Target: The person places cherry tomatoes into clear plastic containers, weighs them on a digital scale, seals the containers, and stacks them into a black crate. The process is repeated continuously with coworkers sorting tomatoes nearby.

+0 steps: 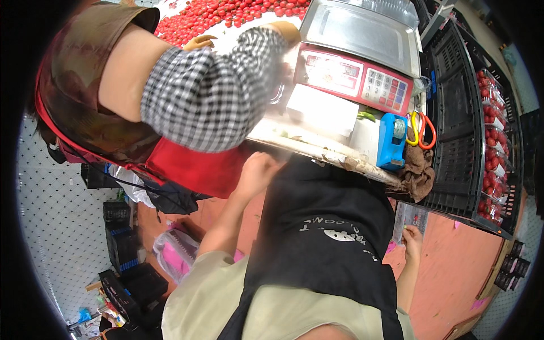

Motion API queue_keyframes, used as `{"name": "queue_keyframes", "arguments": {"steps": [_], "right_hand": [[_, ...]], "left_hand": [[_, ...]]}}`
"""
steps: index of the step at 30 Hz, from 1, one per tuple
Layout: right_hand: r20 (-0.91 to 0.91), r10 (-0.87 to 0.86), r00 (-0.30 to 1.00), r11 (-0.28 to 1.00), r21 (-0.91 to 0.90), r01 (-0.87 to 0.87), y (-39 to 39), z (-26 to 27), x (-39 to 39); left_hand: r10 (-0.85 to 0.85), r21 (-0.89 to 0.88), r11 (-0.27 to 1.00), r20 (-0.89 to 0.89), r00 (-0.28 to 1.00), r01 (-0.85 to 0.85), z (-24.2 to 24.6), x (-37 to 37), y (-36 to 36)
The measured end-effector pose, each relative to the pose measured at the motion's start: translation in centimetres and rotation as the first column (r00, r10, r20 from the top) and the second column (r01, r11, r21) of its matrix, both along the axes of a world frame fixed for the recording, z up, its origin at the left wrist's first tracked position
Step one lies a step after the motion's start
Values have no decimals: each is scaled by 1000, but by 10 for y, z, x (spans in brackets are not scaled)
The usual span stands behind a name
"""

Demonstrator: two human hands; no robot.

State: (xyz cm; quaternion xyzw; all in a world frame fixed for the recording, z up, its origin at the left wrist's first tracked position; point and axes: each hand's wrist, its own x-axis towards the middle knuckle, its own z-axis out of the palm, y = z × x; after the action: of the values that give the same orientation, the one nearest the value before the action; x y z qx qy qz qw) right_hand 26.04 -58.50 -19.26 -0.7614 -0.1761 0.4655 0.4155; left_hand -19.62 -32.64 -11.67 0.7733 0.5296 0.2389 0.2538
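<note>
My left hand (260, 170) is at the table's near edge, beside the co-worker's red apron; its fingers are curled and blurred, and I cannot tell whether they hold anything. Low at my right side, my right hand (411, 238) grips a clear plastic container (408, 217) with red marks. Before me on the table lies a white block-like stack or box (325, 111), close to a red electronic scale (352, 78) with a metal tray (361, 32). A blue tape dispenser (391, 142) and scissors with red and yellow handles (420, 131) lie at the table's right corner, above a brown cloth (416, 174).
A co-worker in checked sleeves (204, 97) leans over the table at the left, near many small red tomatoes (221, 17). Black crates (452, 127) stand on the right, with packed tomatoes (493, 148). A plastic bag (174, 255) lies on the floor.
</note>
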Motion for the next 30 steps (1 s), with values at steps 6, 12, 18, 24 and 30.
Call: {"name": "queue_keyframes", "arguments": {"steps": [6, 12, 18, 24, 30], "right_hand": [[-81, -444, 892, 882, -218, 419, -71, -85, 52], [-489, -255, 834, 938, 84, 336, -34, -55, 22], [-92, 505, 858, 689, 642, -336, 74, 98, -87], [-124, 419, 900, 781, 554, -287, 82, 132, -133], [-323, 100, 941, 853, 515, 86, 27, 73, -61]], "left_hand": [[-47, -327, 942, -358, 933, -78, -10, -49, -48], [102, -233, 967, -5, 995, -100, 6, -36, -76], [-412, -60, 903, 149, 899, 424, 48, 85, -61], [-697, 186, 717, 225, 681, 672, 71, 167, -69], [-672, 35, 692, 395, 626, 721, 57, 179, -61]]}}
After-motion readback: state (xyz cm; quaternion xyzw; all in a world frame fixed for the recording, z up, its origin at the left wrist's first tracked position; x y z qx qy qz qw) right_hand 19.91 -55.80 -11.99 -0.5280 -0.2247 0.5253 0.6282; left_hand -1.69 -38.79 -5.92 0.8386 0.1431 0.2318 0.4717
